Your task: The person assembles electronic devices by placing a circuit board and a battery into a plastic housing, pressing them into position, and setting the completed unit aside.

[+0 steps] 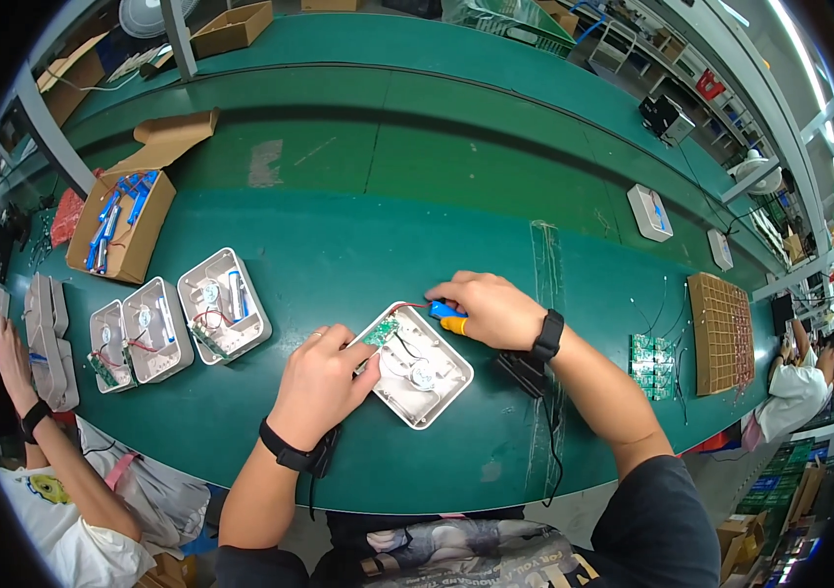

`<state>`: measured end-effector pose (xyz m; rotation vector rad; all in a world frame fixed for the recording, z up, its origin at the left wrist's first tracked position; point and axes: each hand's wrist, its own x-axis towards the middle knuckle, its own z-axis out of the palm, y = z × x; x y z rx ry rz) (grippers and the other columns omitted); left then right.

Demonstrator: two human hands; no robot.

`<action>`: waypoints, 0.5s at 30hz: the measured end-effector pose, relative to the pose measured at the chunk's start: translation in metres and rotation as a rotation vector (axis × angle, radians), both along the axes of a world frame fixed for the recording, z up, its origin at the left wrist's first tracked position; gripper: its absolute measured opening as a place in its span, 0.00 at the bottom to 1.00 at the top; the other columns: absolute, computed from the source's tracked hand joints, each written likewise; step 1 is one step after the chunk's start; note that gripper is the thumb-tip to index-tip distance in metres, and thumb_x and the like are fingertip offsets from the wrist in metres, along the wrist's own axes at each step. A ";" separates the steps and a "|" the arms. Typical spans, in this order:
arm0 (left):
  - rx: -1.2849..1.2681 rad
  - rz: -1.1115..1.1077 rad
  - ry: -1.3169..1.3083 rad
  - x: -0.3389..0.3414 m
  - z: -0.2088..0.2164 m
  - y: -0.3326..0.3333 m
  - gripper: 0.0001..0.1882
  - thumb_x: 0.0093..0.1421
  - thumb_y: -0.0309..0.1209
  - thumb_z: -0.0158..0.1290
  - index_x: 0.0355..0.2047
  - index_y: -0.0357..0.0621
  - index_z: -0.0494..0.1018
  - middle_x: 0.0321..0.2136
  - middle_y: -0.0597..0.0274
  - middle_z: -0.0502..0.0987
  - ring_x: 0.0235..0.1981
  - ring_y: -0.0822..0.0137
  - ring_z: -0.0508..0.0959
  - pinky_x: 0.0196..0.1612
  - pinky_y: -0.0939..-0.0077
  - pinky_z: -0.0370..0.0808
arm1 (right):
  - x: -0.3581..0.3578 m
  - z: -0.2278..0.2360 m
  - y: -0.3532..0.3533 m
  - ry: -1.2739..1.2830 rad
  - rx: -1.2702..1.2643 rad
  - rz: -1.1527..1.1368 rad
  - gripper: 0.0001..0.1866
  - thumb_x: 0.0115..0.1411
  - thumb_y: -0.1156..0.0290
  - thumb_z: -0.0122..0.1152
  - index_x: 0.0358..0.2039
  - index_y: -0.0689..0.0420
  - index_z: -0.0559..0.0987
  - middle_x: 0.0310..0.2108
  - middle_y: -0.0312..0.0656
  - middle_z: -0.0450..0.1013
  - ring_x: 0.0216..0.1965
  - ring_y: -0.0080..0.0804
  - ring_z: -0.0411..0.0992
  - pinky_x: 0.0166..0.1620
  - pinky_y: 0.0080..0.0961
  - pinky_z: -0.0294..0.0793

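Observation:
A white plastic case [444, 389] lies open side up on the green table in front of me, with a round speaker-like disc [422, 376] inside. My left hand [324, 377] is at its left edge, thumb and index finger closed at a small green circuit board [381, 333]. Red and black wires run from the board. My right hand [495, 312] grips a blue battery [442, 310] beyond the case's far right corner, a red wire leading to it. A yellow cover, seemingly a finger cot [454, 324], shows at the thumb. Part of the battery is hidden by the fingers.
Several similar white cases [226, 304] stand to the left, near a cardboard box [126, 230] of blue batteries. Circuit boards [654, 365] and a brown gridded tray [721, 333] lie at right. A co-worker's hand [13, 363] is at far left; another person sits far right.

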<state>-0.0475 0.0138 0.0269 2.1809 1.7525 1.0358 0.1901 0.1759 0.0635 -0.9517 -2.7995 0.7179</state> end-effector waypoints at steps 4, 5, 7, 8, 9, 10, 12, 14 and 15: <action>0.002 0.006 -0.005 0.001 0.003 0.000 0.04 0.58 0.28 0.68 0.31 0.41 0.86 0.29 0.57 0.77 0.31 0.56 0.80 0.35 0.59 0.79 | 0.000 0.012 0.003 0.044 -0.306 -0.074 0.19 0.59 0.73 0.73 0.51 0.61 0.83 0.38 0.44 0.81 0.36 0.33 0.79 0.42 0.31 0.81; -0.004 0.005 -0.002 0.001 0.003 -0.001 0.04 0.58 0.28 0.68 0.31 0.41 0.86 0.29 0.57 0.77 0.31 0.56 0.80 0.35 0.60 0.79 | 0.002 0.012 0.001 0.141 -0.448 -0.134 0.19 0.59 0.74 0.73 0.51 0.61 0.84 0.36 0.43 0.80 0.35 0.32 0.78 0.41 0.30 0.81; -0.015 0.014 -0.005 -0.001 0.002 -0.002 0.04 0.58 0.28 0.68 0.31 0.41 0.86 0.29 0.57 0.77 0.31 0.55 0.80 0.35 0.60 0.79 | 0.001 0.014 -0.007 0.234 -0.593 -0.196 0.18 0.58 0.75 0.73 0.50 0.61 0.84 0.34 0.42 0.79 0.33 0.31 0.77 0.39 0.29 0.80; -0.022 0.017 -0.004 -0.002 0.001 -0.003 0.04 0.58 0.28 0.68 0.31 0.41 0.86 0.29 0.58 0.77 0.32 0.55 0.80 0.35 0.60 0.80 | -0.003 0.020 -0.015 0.213 -0.541 -0.156 0.19 0.58 0.75 0.73 0.50 0.60 0.84 0.33 0.42 0.79 0.32 0.30 0.76 0.38 0.29 0.80; -0.029 0.019 -0.003 -0.002 0.001 -0.003 0.04 0.58 0.28 0.67 0.31 0.42 0.86 0.29 0.58 0.77 0.32 0.55 0.80 0.35 0.60 0.80 | -0.007 0.026 -0.022 0.193 -0.488 -0.116 0.19 0.57 0.75 0.74 0.50 0.60 0.84 0.33 0.41 0.78 0.31 0.30 0.76 0.37 0.28 0.79; -0.028 0.023 -0.004 -0.002 0.001 -0.003 0.04 0.58 0.28 0.67 0.31 0.42 0.86 0.29 0.58 0.77 0.32 0.55 0.80 0.35 0.60 0.80 | -0.009 0.029 -0.027 0.174 -0.432 -0.073 0.19 0.57 0.75 0.75 0.50 0.60 0.85 0.32 0.41 0.77 0.31 0.29 0.75 0.36 0.27 0.79; -0.019 0.012 0.002 -0.001 0.000 -0.002 0.04 0.58 0.29 0.67 0.32 0.42 0.86 0.29 0.58 0.77 0.32 0.56 0.80 0.35 0.60 0.80 | -0.009 0.024 -0.038 0.160 -0.358 -0.050 0.18 0.58 0.75 0.74 0.50 0.60 0.85 0.32 0.41 0.77 0.32 0.31 0.75 0.37 0.28 0.79; -0.017 0.012 0.007 -0.001 -0.001 -0.002 0.04 0.59 0.29 0.67 0.32 0.42 0.86 0.29 0.58 0.77 0.32 0.56 0.80 0.36 0.60 0.80 | -0.010 0.020 -0.044 0.136 -0.212 -0.013 0.17 0.59 0.75 0.74 0.50 0.59 0.86 0.33 0.41 0.76 0.34 0.33 0.76 0.39 0.29 0.79; -0.019 0.014 0.003 -0.001 -0.001 -0.001 0.04 0.59 0.29 0.67 0.32 0.42 0.86 0.29 0.58 0.77 0.32 0.56 0.80 0.36 0.60 0.80 | -0.010 0.018 -0.044 0.136 -0.212 -0.016 0.17 0.59 0.75 0.74 0.50 0.59 0.86 0.33 0.41 0.76 0.34 0.33 0.76 0.39 0.29 0.79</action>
